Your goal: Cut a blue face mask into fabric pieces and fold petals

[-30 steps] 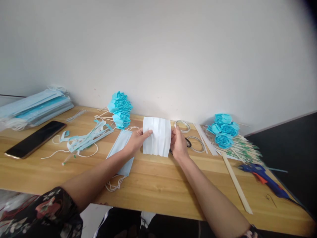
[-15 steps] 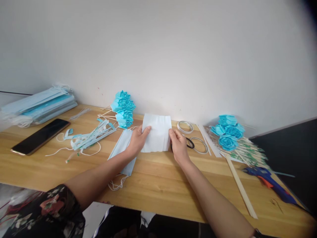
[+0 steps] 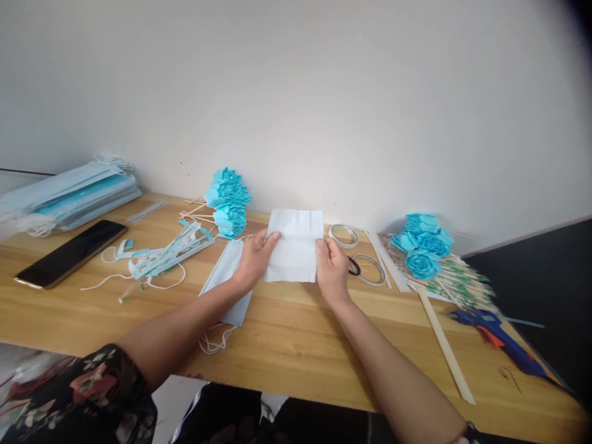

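Note:
Both my hands hold a white pleated mask sheet (image 3: 296, 245) just above the wooden table (image 3: 296, 345). My left hand (image 3: 252, 259) pinches its left edge, thumb under and fingers on top. Its right edge is gripped by my right hand (image 3: 332, 266). A light blue face mask (image 3: 227, 280) with white ear loops lies flat under my left wrist. Black scissors (image 3: 354, 265) show partly behind my right hand.
Two tape rolls (image 3: 345, 234) lie right of the sheet. Blue mask roses on sticks (image 3: 422, 246) and a blue glue gun (image 3: 497, 336) lie at the right, with a wooden strip (image 3: 444, 345). More roses (image 3: 227, 200), cut mask scraps (image 3: 160, 256), a phone (image 3: 69, 253) and a mask stack (image 3: 69, 194) lie left.
The white sheet has been lowered from upright toward the table and spread flatter between my hands. Both hands keep their grip.

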{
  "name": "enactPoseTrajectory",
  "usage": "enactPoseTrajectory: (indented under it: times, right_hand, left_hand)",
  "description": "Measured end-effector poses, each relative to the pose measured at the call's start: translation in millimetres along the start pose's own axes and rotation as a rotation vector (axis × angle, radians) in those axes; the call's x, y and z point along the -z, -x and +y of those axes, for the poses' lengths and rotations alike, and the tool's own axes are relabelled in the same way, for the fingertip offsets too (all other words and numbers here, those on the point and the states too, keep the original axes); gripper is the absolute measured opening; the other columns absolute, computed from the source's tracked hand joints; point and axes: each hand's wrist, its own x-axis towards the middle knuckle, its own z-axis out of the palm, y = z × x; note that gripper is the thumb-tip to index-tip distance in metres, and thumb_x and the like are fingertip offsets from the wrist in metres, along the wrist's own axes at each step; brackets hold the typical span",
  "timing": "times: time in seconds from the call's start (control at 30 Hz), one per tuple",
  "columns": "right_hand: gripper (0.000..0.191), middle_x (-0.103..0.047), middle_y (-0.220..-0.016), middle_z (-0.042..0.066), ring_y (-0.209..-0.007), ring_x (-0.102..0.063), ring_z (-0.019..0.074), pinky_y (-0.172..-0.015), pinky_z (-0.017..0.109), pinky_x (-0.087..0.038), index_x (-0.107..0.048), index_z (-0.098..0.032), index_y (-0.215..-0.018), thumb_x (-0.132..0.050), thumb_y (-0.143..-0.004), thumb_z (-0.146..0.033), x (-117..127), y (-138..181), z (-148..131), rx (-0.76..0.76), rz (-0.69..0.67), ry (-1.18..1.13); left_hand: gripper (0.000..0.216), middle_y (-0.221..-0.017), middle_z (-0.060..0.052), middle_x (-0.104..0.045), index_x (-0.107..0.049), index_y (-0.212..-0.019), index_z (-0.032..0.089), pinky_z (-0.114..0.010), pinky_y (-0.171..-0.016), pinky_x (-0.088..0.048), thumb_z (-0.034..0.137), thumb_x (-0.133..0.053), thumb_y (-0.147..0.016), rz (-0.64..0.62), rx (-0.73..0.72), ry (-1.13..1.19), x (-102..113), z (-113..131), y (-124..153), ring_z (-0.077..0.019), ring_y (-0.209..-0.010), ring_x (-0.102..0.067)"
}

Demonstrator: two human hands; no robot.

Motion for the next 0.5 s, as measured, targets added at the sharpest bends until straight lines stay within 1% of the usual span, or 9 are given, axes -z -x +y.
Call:
enactPoseTrajectory:
  times: [0.1,0.23,0.33,0.4,0.43,0.5]
  right_hand:
    - [0.031,-0.046,-0.064,-0.003,-0.061,-0.04,0.013,-0.057,0.025,-0.033,-0.052,-0.019,-0.073,-0.046,-0.092,-0.043,0.3,-2.1,4.6,-0.049,-0.037,-0.066]
    - [0.028,-0.046,-0.066,-0.003,-0.062,-0.041,0.0131,-0.057,0.024,-0.033,-0.055,-0.02,-0.078,-0.052,-0.088,-0.046,2.2,-4.7,8.6,-0.133,-0.151,-0.239]
    - [0.034,-0.043,-0.062,-0.004,-0.059,-0.039,0.0131,-0.055,0.025,-0.033,-0.049,-0.021,-0.069,-0.051,-0.088,-0.049,3.4,-4.2,7.6,-0.173,-0.22,-0.347]
    - [0.041,-0.041,-0.059,-0.003,-0.056,-0.038,0.0133,-0.055,0.026,-0.033,-0.043,-0.022,-0.062,-0.049,-0.089,-0.052,3.6,-2.9,6.2,-0.174,-0.279,-0.356]
    - [0.043,-0.042,-0.058,-0.003,-0.056,-0.038,0.0136,-0.055,0.027,-0.034,-0.042,-0.022,-0.061,-0.049,-0.089,-0.053,3.6,-2.2,5.7,-0.171,-0.318,-0.35]
    - [0.042,-0.046,-0.059,-0.002,-0.056,-0.042,0.0147,-0.056,0.028,-0.037,-0.045,-0.022,-0.061,-0.05,-0.088,-0.054,3.2,-0.9,5.7,-0.178,-0.412,-0.342]
  left_hand:
    - [0.038,-0.081,-0.003,-0.068,-0.066,-0.091,0.015,-0.026,-0.064,-0.049,0.051,-0.057,-0.082,0.007,-0.001,0.02,-0.9,-1.9,-0.4,-0.0171,-0.073,-0.061]
    - [0.035,-0.084,-0.003,-0.068,-0.066,-0.092,0.016,-0.026,-0.066,-0.049,0.049,-0.058,-0.083,0.029,-0.022,0.028,-1.1,-1.3,-0.2,-0.0168,-0.075,-0.061]
    - [0.034,-0.084,-0.003,-0.068,-0.066,-0.09,0.016,-0.026,-0.066,-0.048,0.048,-0.058,-0.082,0.064,-0.036,0.026,-0.6,1.7,-0.1,-0.0166,-0.075,-0.061]
    - [0.034,-0.082,-0.003,-0.067,-0.066,-0.089,0.015,-0.025,-0.064,-0.047,0.048,-0.059,-0.082,0.078,-0.022,0.044,-0.4,3.2,-0.2,-0.0156,-0.072,-0.059]
    - [0.035,-0.08,-0.002,-0.066,-0.065,-0.088,0.015,-0.025,-0.063,-0.046,0.049,-0.059,-0.081,0.085,-0.011,0.058,-0.3,3.4,-0.3,-0.015,-0.07,-0.059]
    - [0.036,-0.076,-0.002,-0.065,-0.065,-0.087,0.015,-0.024,-0.06,-0.045,0.05,-0.06,-0.08,0.095,0.005,0.08,0.0,2.9,-0.9,-0.014,-0.067,-0.056]
